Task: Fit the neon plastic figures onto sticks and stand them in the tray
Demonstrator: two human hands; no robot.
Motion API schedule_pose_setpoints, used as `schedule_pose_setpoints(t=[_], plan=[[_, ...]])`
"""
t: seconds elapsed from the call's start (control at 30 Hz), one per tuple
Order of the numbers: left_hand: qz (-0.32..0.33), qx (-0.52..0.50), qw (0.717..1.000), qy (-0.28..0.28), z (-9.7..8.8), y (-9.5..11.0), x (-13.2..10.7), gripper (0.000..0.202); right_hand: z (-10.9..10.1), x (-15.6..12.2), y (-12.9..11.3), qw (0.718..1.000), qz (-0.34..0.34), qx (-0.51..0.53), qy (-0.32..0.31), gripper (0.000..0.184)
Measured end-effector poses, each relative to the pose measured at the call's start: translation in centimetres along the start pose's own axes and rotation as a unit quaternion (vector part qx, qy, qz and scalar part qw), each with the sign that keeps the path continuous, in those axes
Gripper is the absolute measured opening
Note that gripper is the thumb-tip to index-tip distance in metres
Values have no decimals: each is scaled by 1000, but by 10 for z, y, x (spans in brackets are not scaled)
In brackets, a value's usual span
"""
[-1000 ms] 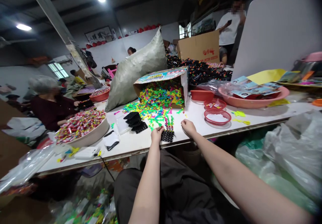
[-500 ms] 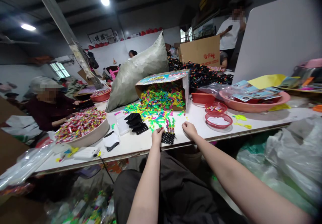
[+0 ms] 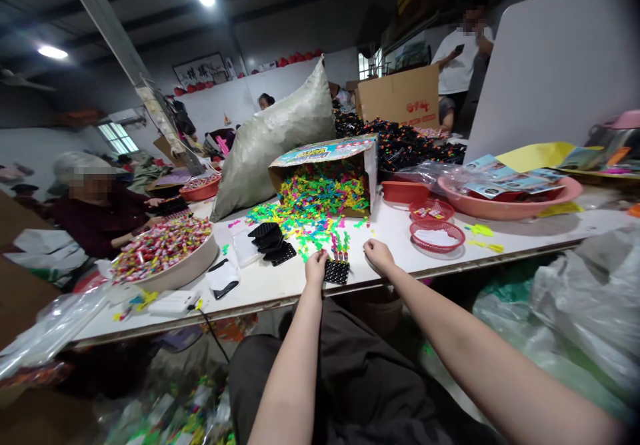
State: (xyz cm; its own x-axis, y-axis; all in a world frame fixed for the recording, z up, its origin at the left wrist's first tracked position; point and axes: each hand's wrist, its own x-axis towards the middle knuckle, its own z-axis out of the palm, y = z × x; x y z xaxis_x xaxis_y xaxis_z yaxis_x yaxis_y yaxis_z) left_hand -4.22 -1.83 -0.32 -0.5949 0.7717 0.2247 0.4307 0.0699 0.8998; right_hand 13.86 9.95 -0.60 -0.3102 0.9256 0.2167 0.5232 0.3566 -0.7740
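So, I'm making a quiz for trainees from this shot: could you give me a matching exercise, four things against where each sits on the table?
Things:
1. black tray
2. tipped box
3. candy basin
4. red basket

Places:
A. far left, near the seated person
B. between the left hand and right hand, at the table's near edge
C. right of the right hand
D. behind the tray, spilling coloured pieces

Pairs: 1-B, 2-D, 3-A, 4-C
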Motion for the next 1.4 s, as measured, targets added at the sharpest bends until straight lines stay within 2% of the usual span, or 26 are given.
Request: schedule_pose_setpoints(t=[0.67, 1.13, 1.3, 1.4], plan=[[10, 48, 998, -33, 8, 4, 0, 26, 0, 1, 1, 1000, -1, 4, -2, 19], [50, 110, 992, -36, 7, 10, -9, 12, -1, 0, -2, 1000, -4, 8, -1, 20], [33, 137, 989, -39, 6, 14, -11, 10, -2, -2, -1, 1000, -10, 12, -17, 22], [16, 145, 989, -34, 6, 19, -13, 12, -7, -9, -5, 997, -46, 12, -54, 24]])
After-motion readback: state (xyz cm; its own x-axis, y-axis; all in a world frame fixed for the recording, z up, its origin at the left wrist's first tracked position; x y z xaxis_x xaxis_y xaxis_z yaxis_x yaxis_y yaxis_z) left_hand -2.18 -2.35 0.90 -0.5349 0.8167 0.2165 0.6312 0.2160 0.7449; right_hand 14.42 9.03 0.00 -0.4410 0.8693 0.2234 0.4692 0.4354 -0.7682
